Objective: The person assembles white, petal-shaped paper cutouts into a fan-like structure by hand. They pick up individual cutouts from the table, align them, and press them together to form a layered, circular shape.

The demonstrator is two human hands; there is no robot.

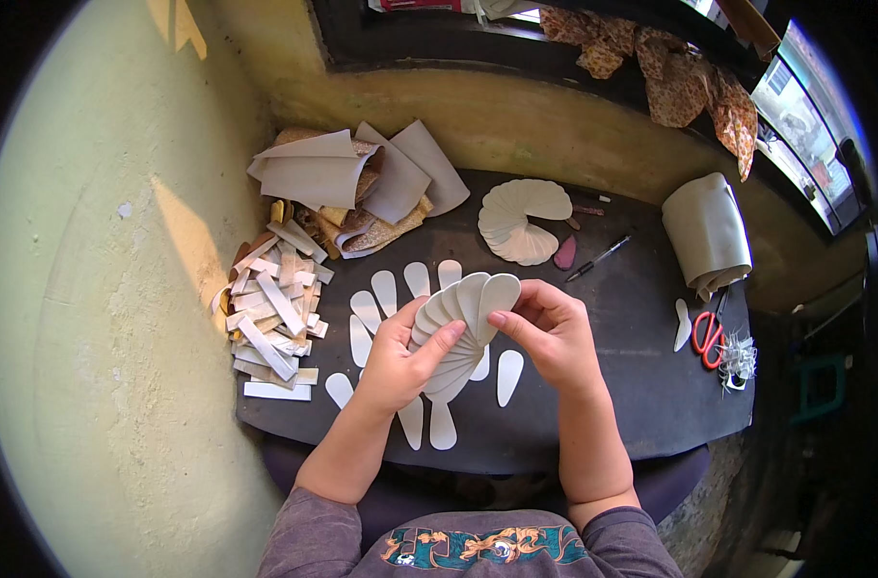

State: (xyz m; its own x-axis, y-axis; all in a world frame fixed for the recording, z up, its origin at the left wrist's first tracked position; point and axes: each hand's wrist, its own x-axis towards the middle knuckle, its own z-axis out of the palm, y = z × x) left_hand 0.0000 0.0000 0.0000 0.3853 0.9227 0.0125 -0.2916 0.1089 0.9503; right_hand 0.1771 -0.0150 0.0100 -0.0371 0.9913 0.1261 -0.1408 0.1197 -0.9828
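Observation:
Above the middle of the table I hold a fan of overlapping white teardrop-shaped pieces (455,356). My left hand (400,356) is closed round its left side, the thumb lying across the front. My right hand (558,337) pinches the rightmost piece between thumb and fingers. Around and under the fan, several loose teardrop pieces (509,377) lie on the dark table (622,376), some partly hidden by my hands. Farther back, more such pieces are spread in a curved ring (505,226).
At left lies a heap of pale strips (283,306), with folded sheets (314,178) behind it. A pen (598,258) and a pink flat piece (565,252) are near the ring. Red-handled scissors (709,339), a white tangle (738,361) and a rolled sheet (706,231) sit at right.

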